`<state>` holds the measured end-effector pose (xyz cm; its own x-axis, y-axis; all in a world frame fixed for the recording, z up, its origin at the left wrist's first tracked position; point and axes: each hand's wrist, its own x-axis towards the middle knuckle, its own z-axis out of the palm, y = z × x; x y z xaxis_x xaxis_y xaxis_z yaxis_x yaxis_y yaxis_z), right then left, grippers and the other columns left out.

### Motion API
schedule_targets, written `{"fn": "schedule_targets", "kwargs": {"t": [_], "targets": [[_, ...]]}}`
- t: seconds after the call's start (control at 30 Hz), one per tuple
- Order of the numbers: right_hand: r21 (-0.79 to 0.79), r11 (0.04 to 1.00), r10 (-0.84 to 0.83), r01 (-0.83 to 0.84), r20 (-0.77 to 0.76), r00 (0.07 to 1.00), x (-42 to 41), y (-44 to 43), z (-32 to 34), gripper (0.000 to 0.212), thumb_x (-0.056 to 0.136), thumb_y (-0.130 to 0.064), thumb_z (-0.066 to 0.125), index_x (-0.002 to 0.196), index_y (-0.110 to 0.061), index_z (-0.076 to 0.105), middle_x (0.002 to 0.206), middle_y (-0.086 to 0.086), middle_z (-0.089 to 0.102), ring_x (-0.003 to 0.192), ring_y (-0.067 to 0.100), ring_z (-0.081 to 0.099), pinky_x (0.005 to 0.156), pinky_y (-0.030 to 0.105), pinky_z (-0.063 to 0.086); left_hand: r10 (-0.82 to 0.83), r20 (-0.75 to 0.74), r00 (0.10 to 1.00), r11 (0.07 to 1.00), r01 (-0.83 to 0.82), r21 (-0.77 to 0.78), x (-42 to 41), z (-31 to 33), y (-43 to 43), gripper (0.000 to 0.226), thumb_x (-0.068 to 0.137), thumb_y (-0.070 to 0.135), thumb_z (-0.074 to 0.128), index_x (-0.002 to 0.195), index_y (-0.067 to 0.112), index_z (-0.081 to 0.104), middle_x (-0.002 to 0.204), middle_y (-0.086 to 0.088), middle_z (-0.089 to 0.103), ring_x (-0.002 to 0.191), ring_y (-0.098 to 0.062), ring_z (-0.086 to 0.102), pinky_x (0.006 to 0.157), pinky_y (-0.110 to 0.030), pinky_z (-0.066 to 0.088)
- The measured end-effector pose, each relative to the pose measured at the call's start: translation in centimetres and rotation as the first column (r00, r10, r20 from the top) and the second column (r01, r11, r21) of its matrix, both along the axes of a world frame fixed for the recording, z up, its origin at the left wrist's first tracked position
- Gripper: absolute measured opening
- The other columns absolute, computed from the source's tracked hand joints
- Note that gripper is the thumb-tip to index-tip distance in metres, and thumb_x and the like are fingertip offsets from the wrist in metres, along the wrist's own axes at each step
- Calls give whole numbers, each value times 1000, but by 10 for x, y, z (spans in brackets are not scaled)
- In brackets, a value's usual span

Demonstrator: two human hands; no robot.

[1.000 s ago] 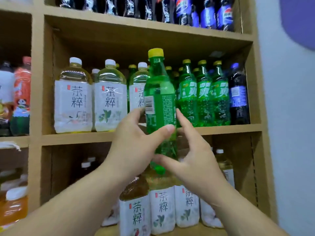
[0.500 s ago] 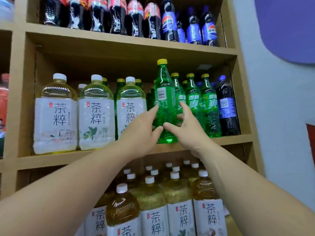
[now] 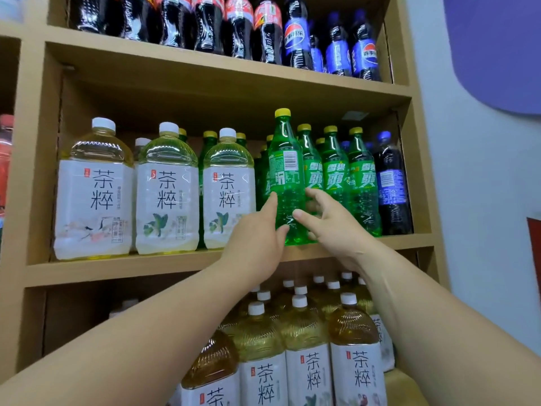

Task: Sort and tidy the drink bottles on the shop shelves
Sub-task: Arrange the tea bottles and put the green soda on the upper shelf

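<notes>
green bottle (image 3: 287,177): clear green, yellow cap, barcode outward, upright on shelf (image 3: 117,266).
left hand (image 3: 257,238): clasps its base, 7 o'clock.
right hand (image 3: 330,227): clasps it, 5 o'clock.

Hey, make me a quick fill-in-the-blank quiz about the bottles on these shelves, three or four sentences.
The green bottle has a ____ cap.
Turned backward, it shows a ____ toward the camera.
The tea bottles left of it have ____ caps.
The left hand and right hand hold it on the ____ shelf.
Missing words: yellow, barcode, white, middle.
</notes>
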<state>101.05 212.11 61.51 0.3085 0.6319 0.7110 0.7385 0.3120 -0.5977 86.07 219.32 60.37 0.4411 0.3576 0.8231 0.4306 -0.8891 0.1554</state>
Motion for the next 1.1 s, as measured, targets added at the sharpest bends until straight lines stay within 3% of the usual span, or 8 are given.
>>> {"fn": "schedule_targets", "kwargs": {"t": [0.2,0.37,0.47,0.57,0.67,0.73,0.87,1.1], "targets": [[109,986,-126,123,16,992,-1,-1,-4,61,94,-44,69,148,-27,45,113,-8,60,106,12,60,83,28,44,-59,115,992,994,69,-82,2,1,3,74,100,36,61,162,26,21,124,-3,64,104,-22,63,94,-43,53],[160,980,-103,116,-87,991,-4,-1,-8,64,78,-57,80,128,-31,50,109,-9,58,102,13,59,82,35,50,-145,177,973,986,158,-60,0,-2,6,70,95,36,68,156,19,38,95,6,63,87,-14,60,85,-36,53],[163,985,-40,58,-111,993,1,0,-8,64,82,-53,79,136,-31,53,111,-4,66,104,16,65,93,48,57,-150,169,974,988,154,-5,-1,-5,5,66,94,35,71,153,20,45,115,3,60,87,-10,61,88,-34,52],[125,992,6,8,-113,994,4,-1,-8,61,92,-43,73,145,-26,49,119,-1,71,107,14,67,98,47,56,-160,162,974,987,160,16,0,-8,3,65,93,33,72,151,29,44,138,0,60,100,-12,68,94,-40,55],[78,997,-7,12,-63,998,4,-1,-7,57,97,-40,67,149,-23,49,133,2,67,112,17,67,102,47,54,-130,186,974,992,127,25,1,-10,1,77,91,35,74,156,37,32,128,-6,67,101,-20,69,92,-41,56],[77,996,-32,36,-44,998,2,-1,-7,57,98,-40,65,150,-24,48,136,-2,61,99,19,72,98,46,56,-101,191,976,995,99,23,2,-9,2,83,91,37,74,158,36,26,133,-5,65,108,-22,67,97,-41,54],[98,993,-62,65,-40,997,3,0,-7,52,98,-37,67,147,-28,52,113,-7,64,81,18,75,90,46,60,-53,169,984,998,45,51,6,-9,4,75,91,39,73,156,27,37,140,-5,62,119,-22,63,103,-38,50],[160,969,-185,189,-39,982,2,5,-11,70,72,-58,85,131,-25,66,106,-5,70,101,14,65,92,37,54,-35,152,988,987,10,163,4,-14,6,48,98,29,64,144,15,56,125,-6,67,112,-21,61,90,-23,37]]}}
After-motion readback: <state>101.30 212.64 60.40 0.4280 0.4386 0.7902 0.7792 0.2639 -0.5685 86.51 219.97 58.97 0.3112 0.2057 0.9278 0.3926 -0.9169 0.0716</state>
